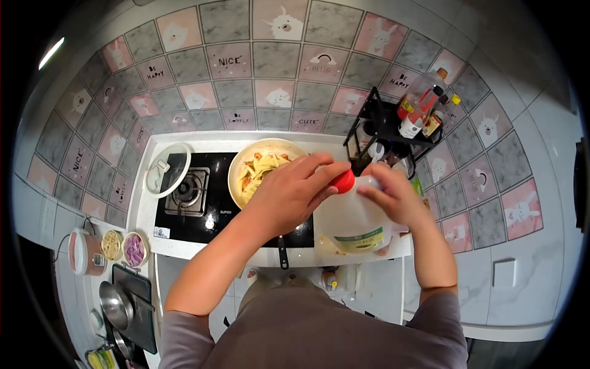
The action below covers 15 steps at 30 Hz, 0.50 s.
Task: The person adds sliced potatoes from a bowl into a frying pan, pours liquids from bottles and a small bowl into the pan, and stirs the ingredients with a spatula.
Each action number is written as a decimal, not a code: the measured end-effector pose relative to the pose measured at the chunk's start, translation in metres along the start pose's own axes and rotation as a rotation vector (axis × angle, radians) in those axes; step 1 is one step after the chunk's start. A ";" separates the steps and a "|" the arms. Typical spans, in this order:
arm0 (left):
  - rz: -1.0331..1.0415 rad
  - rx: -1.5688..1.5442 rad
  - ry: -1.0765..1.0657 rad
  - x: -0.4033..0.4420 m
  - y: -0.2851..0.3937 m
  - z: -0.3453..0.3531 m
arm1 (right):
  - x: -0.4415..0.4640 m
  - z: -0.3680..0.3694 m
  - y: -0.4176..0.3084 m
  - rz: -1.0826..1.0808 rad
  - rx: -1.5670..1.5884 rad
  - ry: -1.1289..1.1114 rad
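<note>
A large translucent white jug (353, 212) with a green label stands in front of me at the right end of the counter. The fingers of my left hand (289, 194) are closed around its red cap (343, 181). My right hand (396, 195) grips the jug near its top, by what looks like the handle. Behind my left hand sits a cream-coloured pan (234, 175) on the stove, partly covered by that hand. Pale yellow sliced food (261, 165) with some browned pieces lies in it.
A black rack (373, 117) with several bottles (424, 101) stands at the back right. A glass lid (184, 166) leans by the left burner (186, 192). On the left counter are bowls of chopped purple (134, 249) and pale food (111, 245), a metal bowl (115, 304) and a dark board (142, 323).
</note>
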<state>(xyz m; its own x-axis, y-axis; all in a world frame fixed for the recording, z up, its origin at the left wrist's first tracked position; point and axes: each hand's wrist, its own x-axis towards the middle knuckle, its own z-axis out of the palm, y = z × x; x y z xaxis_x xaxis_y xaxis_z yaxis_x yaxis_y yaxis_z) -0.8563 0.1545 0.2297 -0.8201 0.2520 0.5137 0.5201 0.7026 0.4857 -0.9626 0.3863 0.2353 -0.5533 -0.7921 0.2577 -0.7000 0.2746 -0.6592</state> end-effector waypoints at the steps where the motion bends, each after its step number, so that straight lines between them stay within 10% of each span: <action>1: -0.005 -0.043 -0.012 -0.004 0.000 0.000 | -0.004 0.007 -0.003 0.039 0.007 -0.034; 8: -0.020 0.003 -0.015 -0.027 -0.011 0.007 | -0.003 0.029 -0.016 0.114 -0.007 -0.170; 13: -0.705 0.175 -0.466 -0.013 0.007 -0.004 | 0.009 0.054 -0.019 0.012 -0.239 -0.188; 15: -0.645 0.089 -0.314 -0.026 -0.005 0.004 | 0.013 0.060 -0.018 0.029 -0.262 -0.207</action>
<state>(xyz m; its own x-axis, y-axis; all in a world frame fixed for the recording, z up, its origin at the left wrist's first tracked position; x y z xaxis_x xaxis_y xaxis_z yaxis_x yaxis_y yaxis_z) -0.8386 0.1472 0.2114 -0.9941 -0.0608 -0.0900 -0.1008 0.8243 0.5572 -0.9302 0.3381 0.2088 -0.4905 -0.8682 0.0748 -0.7924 0.4086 -0.4529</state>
